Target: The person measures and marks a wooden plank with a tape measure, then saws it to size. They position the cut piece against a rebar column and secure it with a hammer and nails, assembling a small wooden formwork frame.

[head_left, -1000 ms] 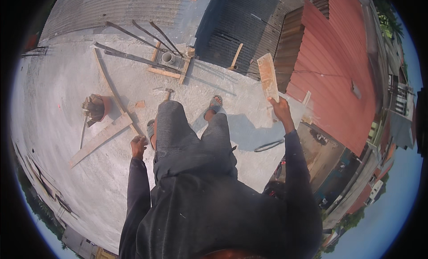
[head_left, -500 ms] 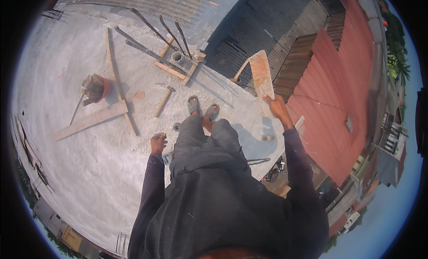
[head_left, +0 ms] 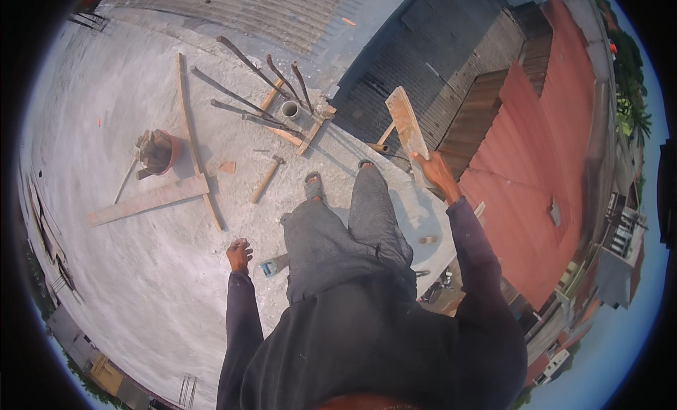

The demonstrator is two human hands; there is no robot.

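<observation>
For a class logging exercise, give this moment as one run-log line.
right hand: grips wooden board | left hand: loosely curled, nothing visible held | hammer: lying on concrete

A flat, oblong wooden board, pale tan with orange-brown patches, slants through the upper half of the frame, right of centre: upper end leaning left, lower end held in the right grip.

The held board is scuffed, matt wood, and the hammer handle is dull wood too. The floor is rough concrete, the pipe smooth plastic, the red roof ridged matt metal, the trousers dull cloth.
</observation>
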